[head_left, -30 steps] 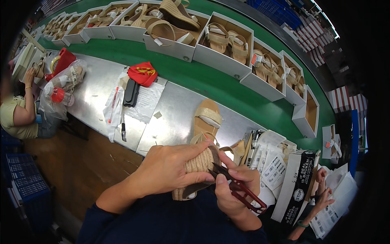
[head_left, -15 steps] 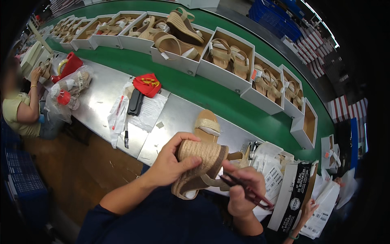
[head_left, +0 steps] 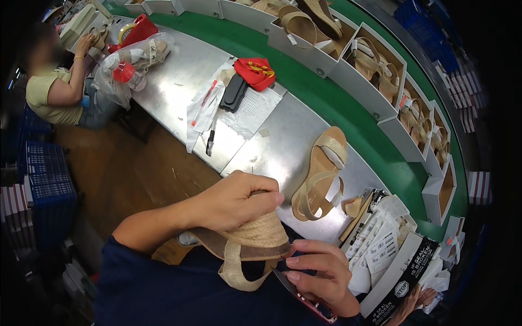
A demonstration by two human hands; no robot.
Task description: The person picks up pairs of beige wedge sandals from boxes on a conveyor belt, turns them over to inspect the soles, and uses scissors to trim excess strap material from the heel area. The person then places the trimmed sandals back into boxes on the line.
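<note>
My left hand (head_left: pixel 234 204) is wrapped over an espadrille wedge sandal (head_left: pixel 260 234), which I hold tilted in front of my body. Its woven wedge faces up and right, and a beige strap loops below it. Close against the sandal's brown sole edge, the fingers of my right hand (head_left: pixel 323 274) are bent round a slim dark red tool (head_left: pixel 314 309) with a pointed dark end. Its kind is partly hidden by my fingers. A second beige sandal (head_left: pixel 321 174) lies on the metal table (head_left: pixel 255 168), straps up, just beyond my hands.
Open white shoe boxes (head_left: pixel 375 70) holding sandals line the green surface (head_left: pixel 321 92). Papers, pens, a black case (head_left: pixel 234 92) and a red cloth pouch (head_left: pixel 255 73) lie ahead. A carton (head_left: pixel 399 282) with labels is at right. One co-worker (head_left: pixel 60 98) sits left; another's hand (head_left: pixel 410 301) shows lower right.
I have lowered the sandal toward my body and turned it, with my left hand now over its top. My right hand stays by it with the tool. The view has shifted, showing the second sandal whole.
</note>
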